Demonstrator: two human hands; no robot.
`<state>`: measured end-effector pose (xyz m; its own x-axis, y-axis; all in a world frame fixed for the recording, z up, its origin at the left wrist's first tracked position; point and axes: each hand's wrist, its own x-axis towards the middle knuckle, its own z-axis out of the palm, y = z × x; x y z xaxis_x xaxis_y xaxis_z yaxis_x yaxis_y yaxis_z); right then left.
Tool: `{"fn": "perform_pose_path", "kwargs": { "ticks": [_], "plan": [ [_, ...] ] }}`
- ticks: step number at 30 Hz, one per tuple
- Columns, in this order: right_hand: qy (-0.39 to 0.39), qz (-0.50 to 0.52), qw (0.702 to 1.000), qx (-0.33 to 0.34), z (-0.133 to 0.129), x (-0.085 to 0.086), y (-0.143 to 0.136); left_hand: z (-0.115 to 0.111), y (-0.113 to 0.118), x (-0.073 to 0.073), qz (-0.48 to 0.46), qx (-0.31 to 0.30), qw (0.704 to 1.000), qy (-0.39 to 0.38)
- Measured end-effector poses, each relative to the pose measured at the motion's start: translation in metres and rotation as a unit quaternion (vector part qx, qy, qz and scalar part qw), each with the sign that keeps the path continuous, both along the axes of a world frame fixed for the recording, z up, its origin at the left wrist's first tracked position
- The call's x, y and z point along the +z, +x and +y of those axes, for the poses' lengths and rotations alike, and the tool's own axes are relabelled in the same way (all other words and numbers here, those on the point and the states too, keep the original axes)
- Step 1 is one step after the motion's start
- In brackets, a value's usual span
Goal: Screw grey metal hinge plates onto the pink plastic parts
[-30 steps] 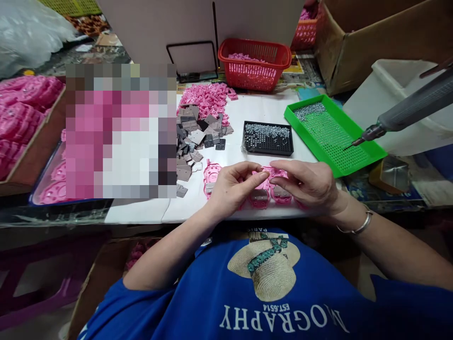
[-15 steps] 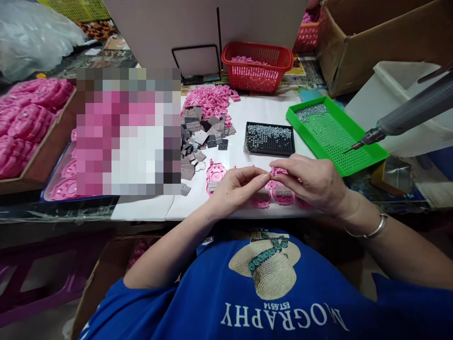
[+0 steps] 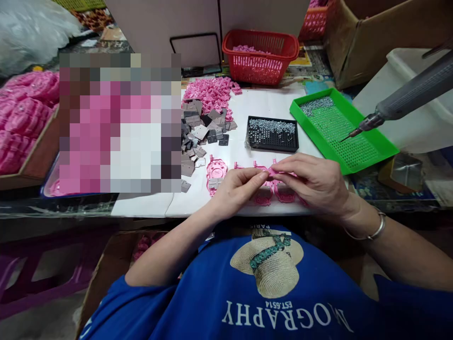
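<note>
The desk (image 3: 141, 204) has a white top; blurry squares (image 3: 120, 123) hide its left part. The brown box (image 3: 382, 49) and grey driver (image 3: 406, 94) are cut off. The left hand (image 3: 233, 191) and right hand (image 3: 316, 184) cover some pink shells (image 3: 216, 169). Both grips pinch a small pink bit (image 3: 272, 172) above the shells, partly hidden by fingers.

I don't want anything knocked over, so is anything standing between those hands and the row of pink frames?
Nothing visible does. The left hand and right hand are over the pink frames, pinching what looks like a small pink piece between them. The hands hide part of the row, though.
</note>
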<state>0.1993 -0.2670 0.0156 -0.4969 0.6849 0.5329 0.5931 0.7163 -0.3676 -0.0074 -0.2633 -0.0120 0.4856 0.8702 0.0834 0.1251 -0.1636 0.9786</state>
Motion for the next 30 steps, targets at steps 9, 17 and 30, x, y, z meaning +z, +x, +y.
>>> {"fn": "perform_pose_path", "kwargs": {
  "ticks": [9, 17, 30],
  "plan": [
    [0.042, -0.125, 0.99, -0.054, 0.01, -0.03, 0.003, -0.02, -0.006, -0.012, 0.41, 0.031, 0.795, 0.447],
    [0.051, -0.179, 0.98, -0.067, 0.015, -0.035, -0.012, -0.018, -0.003, -0.013, 0.425, 0.018, 0.784, 0.453],
    [-0.027, -0.233, 0.968, -0.083, 0.018, -0.031, -0.018, -0.018, -0.004, -0.012, 0.417, 0.008, 0.788, 0.453]
  ]
}}
